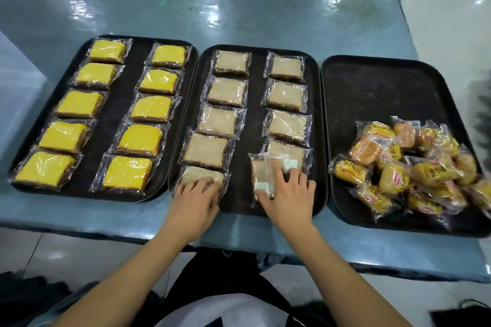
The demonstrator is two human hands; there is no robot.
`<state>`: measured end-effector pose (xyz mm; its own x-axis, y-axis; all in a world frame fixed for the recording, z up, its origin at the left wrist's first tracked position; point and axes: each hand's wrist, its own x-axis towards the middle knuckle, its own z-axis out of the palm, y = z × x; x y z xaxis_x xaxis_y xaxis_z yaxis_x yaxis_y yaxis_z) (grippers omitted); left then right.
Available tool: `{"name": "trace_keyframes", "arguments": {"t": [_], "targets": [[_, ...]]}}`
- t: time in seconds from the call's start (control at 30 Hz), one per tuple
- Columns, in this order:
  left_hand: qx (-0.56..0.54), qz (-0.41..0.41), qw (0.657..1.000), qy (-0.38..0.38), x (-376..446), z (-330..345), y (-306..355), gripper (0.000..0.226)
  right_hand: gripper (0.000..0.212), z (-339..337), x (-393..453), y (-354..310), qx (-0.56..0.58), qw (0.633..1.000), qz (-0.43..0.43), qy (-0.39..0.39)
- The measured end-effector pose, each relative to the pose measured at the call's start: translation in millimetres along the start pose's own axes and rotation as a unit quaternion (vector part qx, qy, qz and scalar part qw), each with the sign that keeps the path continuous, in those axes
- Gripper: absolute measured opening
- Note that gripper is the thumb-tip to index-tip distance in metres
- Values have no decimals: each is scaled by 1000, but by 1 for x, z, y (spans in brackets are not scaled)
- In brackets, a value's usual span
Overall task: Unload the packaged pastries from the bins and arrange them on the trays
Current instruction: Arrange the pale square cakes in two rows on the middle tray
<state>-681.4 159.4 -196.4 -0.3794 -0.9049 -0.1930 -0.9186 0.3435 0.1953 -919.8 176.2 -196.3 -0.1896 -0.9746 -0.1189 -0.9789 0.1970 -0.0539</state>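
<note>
On the blue, plastic-covered tabletop (265,16) three black rectangular trays lie side by side. The left black tray (138,82) is done: ten clear-wrapped yellow cake slices (79,104) sit in two straight columns of five.

The middle black tray (256,98) holds the pale beige wrapped slices (225,91), and this is where the step in hand lies. The left hand (195,200) rests with straight fingers on the nearest slice of the left column (198,175), pressing it flat rather than gripping it. It should nudge that pack up until its gap matches the ones above.

The right hand (288,194), fingers spread and flat, presses on a beige pack turned lengthwise (261,176) (its white sachets show through the film), which overlaps the fourth slice of the right column (288,155). I judge it needs a quarter turn and a slide toward the near rim, so it lies square and clear of its neighbour; the slick film will skid easily, so light pressure should do.

The right black tray (372,87) carries a loose heap of orange-wrapped small buns (409,167) at its near end, not yet set in rows.
</note>
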Motion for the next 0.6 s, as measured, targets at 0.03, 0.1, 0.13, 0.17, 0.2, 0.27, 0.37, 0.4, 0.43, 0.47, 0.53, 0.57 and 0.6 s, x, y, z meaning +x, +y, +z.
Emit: {"name": "trace_keyframes", "arguments": {"t": [0.03,0.1,0.13,0.17,0.2,0.27,0.37,0.4,0.43,0.47,0.53,0.57,0.6], "targets": [[-2,-9,1000,-9,1,1,4,53,88,0,-5,-5,2,1000,6,-5],[-4,-18,1000,-16,0,3,7,55,97,2,-11,-17,13,999,16,-27],[-4,-14,1000,-15,-2,4,7,56,99,3,-11,-23,22,999,19,-45],[-5,-8,1000,-19,-4,4,5,57,98,3,-10,-28,35,997,21,-63],[-11,-3,1000,-27,-7,5,2,60,96,3,-8,-32,53,995,25,-76],[-29,7,998,-52,-13,8,-5,67,91,-1,-5,-38,104,991,38,-79],[-94,6,994,-50,-17,12,-12,65,88,-5,-3,-48,159,986,16,-50],[-130,-4,991,-33,-17,10,-13,62,88,-6,-2,-53,160,986,-6,-49],[-164,-19,986,-18,-17,10,-13,60,86,-7,-1,-59,154,986,-31,-52],[-188,-37,981,-10,-17,8,-13,59,83,-8,0,-66,150,986,-53,-53],[-198,-61,978,10,-19,4,-11,57,70,-8,1,-77,163,980,-95,-58],[-189,-73,979,28,-21,1,-10,56,62,-7,1,-80,170,976,-118,-63],[-175,-83,980,49,-21,-2,-9,55,57,-5,0,-82,171,973,-143,-66]]}}
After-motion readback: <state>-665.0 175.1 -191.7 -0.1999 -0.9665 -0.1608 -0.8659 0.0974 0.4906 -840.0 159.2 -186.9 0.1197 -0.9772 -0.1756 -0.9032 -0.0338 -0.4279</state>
